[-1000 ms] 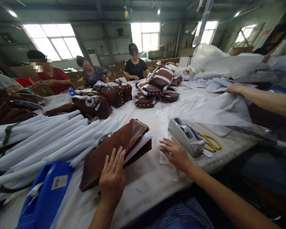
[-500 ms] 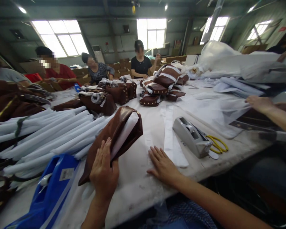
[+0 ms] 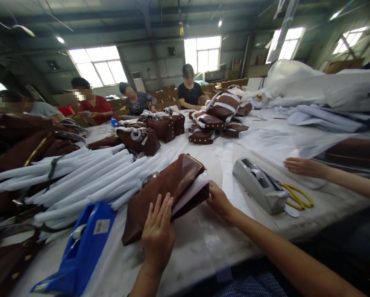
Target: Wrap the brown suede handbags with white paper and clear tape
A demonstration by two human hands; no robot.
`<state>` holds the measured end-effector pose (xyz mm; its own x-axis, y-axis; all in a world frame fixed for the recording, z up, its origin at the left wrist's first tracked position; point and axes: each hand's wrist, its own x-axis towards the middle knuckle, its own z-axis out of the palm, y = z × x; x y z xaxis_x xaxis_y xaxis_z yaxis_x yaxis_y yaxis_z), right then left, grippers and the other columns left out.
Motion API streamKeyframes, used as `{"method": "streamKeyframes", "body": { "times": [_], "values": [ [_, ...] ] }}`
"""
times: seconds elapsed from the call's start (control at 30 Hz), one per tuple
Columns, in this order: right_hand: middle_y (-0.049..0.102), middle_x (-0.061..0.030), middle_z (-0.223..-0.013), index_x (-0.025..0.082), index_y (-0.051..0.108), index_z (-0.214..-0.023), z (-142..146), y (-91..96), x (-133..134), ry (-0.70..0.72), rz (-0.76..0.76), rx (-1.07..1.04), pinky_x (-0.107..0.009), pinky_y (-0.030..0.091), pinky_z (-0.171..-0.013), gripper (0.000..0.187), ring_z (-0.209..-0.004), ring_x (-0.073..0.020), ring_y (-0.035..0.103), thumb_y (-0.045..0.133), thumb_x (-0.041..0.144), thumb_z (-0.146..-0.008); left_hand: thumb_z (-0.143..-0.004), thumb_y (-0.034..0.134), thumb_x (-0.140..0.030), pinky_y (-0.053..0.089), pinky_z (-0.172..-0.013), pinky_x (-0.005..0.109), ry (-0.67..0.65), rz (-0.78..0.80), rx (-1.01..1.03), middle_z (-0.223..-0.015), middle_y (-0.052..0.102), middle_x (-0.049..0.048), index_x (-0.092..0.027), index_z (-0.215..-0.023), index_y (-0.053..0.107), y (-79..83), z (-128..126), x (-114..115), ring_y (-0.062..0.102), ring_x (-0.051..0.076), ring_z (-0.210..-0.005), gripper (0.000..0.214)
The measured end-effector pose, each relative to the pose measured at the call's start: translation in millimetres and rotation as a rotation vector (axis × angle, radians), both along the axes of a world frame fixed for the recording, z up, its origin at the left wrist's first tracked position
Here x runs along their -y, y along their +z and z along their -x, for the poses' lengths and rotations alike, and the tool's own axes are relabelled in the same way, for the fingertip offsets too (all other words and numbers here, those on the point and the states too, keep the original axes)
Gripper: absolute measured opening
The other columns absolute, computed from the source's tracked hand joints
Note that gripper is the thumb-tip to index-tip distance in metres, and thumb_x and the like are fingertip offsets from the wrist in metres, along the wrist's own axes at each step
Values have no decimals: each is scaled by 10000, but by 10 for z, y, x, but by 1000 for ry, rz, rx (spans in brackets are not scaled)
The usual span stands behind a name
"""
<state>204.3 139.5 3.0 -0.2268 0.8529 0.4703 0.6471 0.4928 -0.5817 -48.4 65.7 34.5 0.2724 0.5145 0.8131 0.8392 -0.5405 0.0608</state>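
Observation:
A brown leather handbag [image 3: 160, 194] lies tilted on the table in front of me, its opening turned to the right. White paper [image 3: 193, 193] shows inside that opening. My left hand [image 3: 158, 231] rests against the near side of the handbag, fingers stretched out flat on the leather. At the handbag's right end, my right hand [image 3: 219, 202] grips the edge of the opening; its fingertips are partly hidden there. A strip of white paper [image 3: 228, 165] lies on the table just beyond my right hand.
White paper rolls [image 3: 89, 177] and a blue tape dispenser [image 3: 89, 231] are at left. A grey tape dispenser [image 3: 259, 185] and yellow-handled scissors [image 3: 298, 197] lie at right. Stacked brown bags [image 3: 223, 109] stand further back. A co-worker's hand [image 3: 305, 167] touches plastic sheeting; several people are opposite.
My right hand has left the white paper strip on the table and taken the handbag's right edge. The handbag has turned slightly, and the co-worker's hand at right has come nearer.

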Motion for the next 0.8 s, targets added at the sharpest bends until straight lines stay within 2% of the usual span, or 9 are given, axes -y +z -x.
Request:
{"method": "streamKeyframes", "body": {
  "times": [0.1,0.17,0.2,0.27,0.37,0.47,0.57,0.67,0.8],
  "values": [
    [602,-99,-1392,243,570,-1360,-189,207,213,-241,-23,-262,-483,417,-1132,393,-1304,-253,548,445,335,-1000,-893,419,44,355,-1197,471,-43,-35,-73,-1378,621,60,-170,-1454,468,-187,-101,75,459,238,-1392,602],
    [588,-94,-1409,249,592,-1328,-293,388,272,-300,-58,-277,-488,396,-1149,376,-1314,-258,538,479,378,-993,-907,412,45,319,-1218,468,-73,-46,-120,-1366,630,49,-170,-1398,534,-295,-168,123,460,229,-1389,550],
    [582,-88,-1416,256,618,-1291,-326,477,262,-282,-82,-250,-491,384,-1158,350,-1318,-259,534,497,382,-987,-916,414,40,302,-1226,465,-90,-46,-138,-1364,631,42,-172,-1373,561,-337,-198,146,461,225,-1387,525],
    [587,-67,-1409,273,679,-1189,-352,622,155,-168,-120,-153,-490,370,-1171,275,-1334,-257,515,531,356,-973,-927,414,35,272,-1240,461,-115,-42,-153,-1361,634,25,-181,-1336,596,-398,-255,192,466,220,-1384,498],
    [600,-55,-1391,279,751,-1044,-301,730,-182,65,-102,61,-494,378,-1167,214,-1384,-265,456,565,259,-940,-953,417,0,249,-1248,461,-129,-41,-141,-1354,640,9,-200,-1315,617,-457,-330,259,473,213,-1380,460],
    [546,-55,-1457,277,796,-962,-170,739,-610,253,36,358,-500,384,-1155,329,-1437,-298,386,553,78,-866,-995,416,-84,240,-1250,467,-138,-74,-125,-1345,648,6,-220,-1290,639,-505,-387,306,490,208,-1369,394],
    [466,-45,-1532,298,805,-981,7,720,-972,392,152,673,-526,336,-1171,471,-1480,-348,294,565,-39,-758,-1004,435,-120,241,-1249,477,-143,-108,-146,-1357,641,9,-224,-1267,657,-527,-406,318,513,213,-1351,360],
    [405,-42,-1576,339,776,-1071,175,687,-1187,541,143,877,-586,312,-1155,506,-1490,-388,244,626,-22,-751,-1003,460,-141,242,-1247,484,-139,-104,-191,-1390,616,18,-229,-1271,655,-513,-398,303,523,220,-1341,343],
    [413,-50,-1571,332,757,-1093,334,585,-1296,659,-6,981,-625,328,-1120,358,-1466,-373,314,655,88,-852,-1012,449,-163,227,-1253,477,-143,-106,-173,-1405,600,-9,-238,-1242,674,-491,-391,264,515,214,-1347,330]
  ]
}}
